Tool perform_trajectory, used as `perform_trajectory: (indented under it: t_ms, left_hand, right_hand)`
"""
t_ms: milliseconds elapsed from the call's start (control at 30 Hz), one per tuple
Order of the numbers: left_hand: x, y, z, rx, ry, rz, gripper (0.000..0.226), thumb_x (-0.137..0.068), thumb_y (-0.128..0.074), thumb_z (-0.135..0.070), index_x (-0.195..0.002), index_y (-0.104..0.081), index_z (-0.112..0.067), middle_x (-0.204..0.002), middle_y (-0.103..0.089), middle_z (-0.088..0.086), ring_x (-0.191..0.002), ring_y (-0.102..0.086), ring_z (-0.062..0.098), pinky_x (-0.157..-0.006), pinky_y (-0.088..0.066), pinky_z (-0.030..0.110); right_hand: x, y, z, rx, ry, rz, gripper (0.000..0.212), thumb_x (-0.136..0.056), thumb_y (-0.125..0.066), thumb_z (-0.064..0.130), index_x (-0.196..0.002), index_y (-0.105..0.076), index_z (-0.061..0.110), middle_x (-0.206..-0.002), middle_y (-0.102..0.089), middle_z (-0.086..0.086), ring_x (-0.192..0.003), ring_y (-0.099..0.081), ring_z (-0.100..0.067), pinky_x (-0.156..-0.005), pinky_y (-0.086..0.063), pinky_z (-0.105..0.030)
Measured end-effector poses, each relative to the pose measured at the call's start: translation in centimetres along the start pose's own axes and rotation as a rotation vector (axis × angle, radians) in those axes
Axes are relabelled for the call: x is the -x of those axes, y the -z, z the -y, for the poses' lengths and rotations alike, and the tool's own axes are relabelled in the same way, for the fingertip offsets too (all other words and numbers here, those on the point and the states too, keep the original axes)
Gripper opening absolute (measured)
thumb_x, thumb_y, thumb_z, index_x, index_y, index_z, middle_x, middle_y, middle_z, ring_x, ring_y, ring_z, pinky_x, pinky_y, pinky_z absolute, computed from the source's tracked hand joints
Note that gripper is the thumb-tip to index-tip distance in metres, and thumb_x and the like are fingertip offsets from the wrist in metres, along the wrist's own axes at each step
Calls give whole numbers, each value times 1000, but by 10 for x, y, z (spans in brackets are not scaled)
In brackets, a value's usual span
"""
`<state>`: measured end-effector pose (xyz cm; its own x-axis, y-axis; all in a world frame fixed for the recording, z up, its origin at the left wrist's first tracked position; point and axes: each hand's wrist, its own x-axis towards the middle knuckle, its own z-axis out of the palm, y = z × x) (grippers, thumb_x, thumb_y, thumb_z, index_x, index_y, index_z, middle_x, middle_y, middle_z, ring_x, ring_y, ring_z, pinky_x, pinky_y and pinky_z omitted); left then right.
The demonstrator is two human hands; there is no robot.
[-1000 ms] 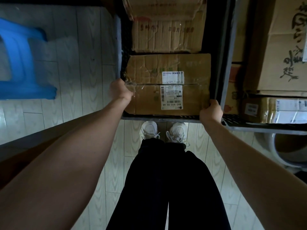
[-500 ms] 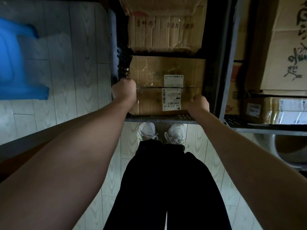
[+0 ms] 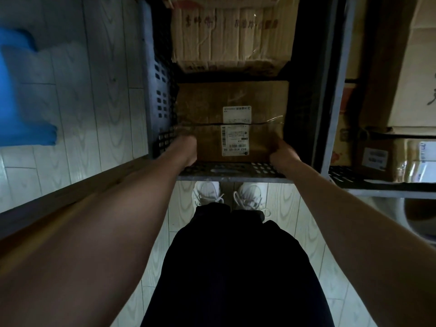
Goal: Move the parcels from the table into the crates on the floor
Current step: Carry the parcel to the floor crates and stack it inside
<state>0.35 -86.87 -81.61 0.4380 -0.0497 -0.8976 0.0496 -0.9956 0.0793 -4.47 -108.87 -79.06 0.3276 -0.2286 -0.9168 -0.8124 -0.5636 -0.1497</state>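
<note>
A brown cardboard parcel point(image 3: 236, 95) with white shipping labels lies low inside a dark plastic crate point(image 3: 160, 90) on the floor, at its near end. My left hand point(image 3: 186, 149) grips the parcel's near left corner, and my right hand point(image 3: 282, 154) grips its near right corner. The fingers of both hands are hidden down the parcel's sides. A second, taped parcel point(image 3: 231, 36) fills the far end of the same crate.
A neighbouring crate point(image 3: 354, 178) on the right holds several more parcels. A blue plastic stool point(image 3: 21, 95) stands on the floor at the left. The wooden table edge point(image 3: 70, 185) runs under my left arm. A pale bucket point(image 3: 401, 208) sits at the right.
The parcel has sunk from crate-rim height down into the crate. Both hands went down with it and moved closer together at its near corners.
</note>
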Motion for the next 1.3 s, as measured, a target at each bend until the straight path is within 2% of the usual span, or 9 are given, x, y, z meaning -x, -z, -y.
perform_trajectory:
  t_ms: [167, 433, 600, 700, 767, 900, 1033, 1200, 1300]
  left_hand:
    - [-8, -13, 1, 21, 18, 72, 26, -100, -41, -8, -120, -54, 1, -121, -54, 21, -104, -55, 32, -78, -40, 32]
    - [-20, -19, -5, 38, 56, 50, 23, -97, -45, -11, -111, -60, -1, -111, -60, 18, -99, -58, 31, -76, -44, 32]
    - [6, -3, -19, 116, 83, -127, 23, -98, -44, -18, -110, -59, -5, -110, -60, 17, -101, -58, 32, -78, -46, 35]
    - [36, 16, -38, 251, 64, -207, 30, -100, -43, -28, -111, -59, -6, -110, -62, 17, -101, -58, 31, -78, -44, 33]
    - [66, 34, -55, 356, 43, -224, 38, -101, -41, -33, -118, -57, -4, -119, -60, 18, -108, -56, 33, -81, -43, 33]
    - [128, 70, -84, 445, 52, -222, 49, -103, -33, -36, -135, -45, -1, -137, -49, 17, -125, -46, 31, -93, -38, 32]
    - [180, 96, -101, 518, 53, -219, 52, -103, -31, -37, -142, -37, -3, -146, -40, 16, -134, -38, 29, -102, -33, 31]
    - [245, 134, -116, 601, -19, -242, 55, -102, -32, -39, -145, -34, -4, -149, -36, 14, -136, -35, 29, -107, -30, 34]
    - [287, 155, -118, 695, -45, -239, 54, -101, -33, -41, -140, -42, -4, -142, -45, 15, -129, -43, 30, -106, -36, 38]
  right_hand:
    - [-18, -9, -2, 46, -17, 21, 52, -93, -42, 1, -143, -34, 9, -138, -45, -22, -125, -45, -36, -95, -40, -32]
    - [-33, -10, 3, 2, -63, 58, 37, -96, -44, 7, -134, -45, 3, -133, -50, -20, -122, -48, -34, -97, -40, -34]
    - [-10, 5, 10, -56, -55, 11, 34, -97, -42, 9, -129, -50, -1, -128, -54, -21, -118, -52, -33, -94, -42, -33]
    - [20, 20, 16, -106, -27, -6, 37, -96, -44, 12, -131, -48, 0, -128, -54, -19, -118, -51, -34, -91, -42, -33]
    - [49, 34, 20, -138, 1, -9, 36, -95, -46, 15, -128, -50, 2, -116, -56, -16, -112, -54, -33, -81, -41, -30]
    - [108, 63, 31, -202, 39, -54, 24, -91, -48, 16, -107, -58, 2, -80, -54, -8, -75, -53, -24, -57, -37, -27]
    - [160, 87, 40, -266, 59, -92, 32, -93, -48, 14, -118, -57, -3, -113, -62, -19, -101, -59, -33, -89, -51, -41]
    - [224, 123, 52, -370, 76, -158, 24, -94, -50, 17, -112, -57, 3, -80, -54, -5, -87, -53, -25, -67, -40, -27]
    - [272, 144, 61, -450, 118, -190, 32, -96, -50, 19, -126, -52, 8, -96, -57, -6, -94, -53, -25, -70, -40, -25]
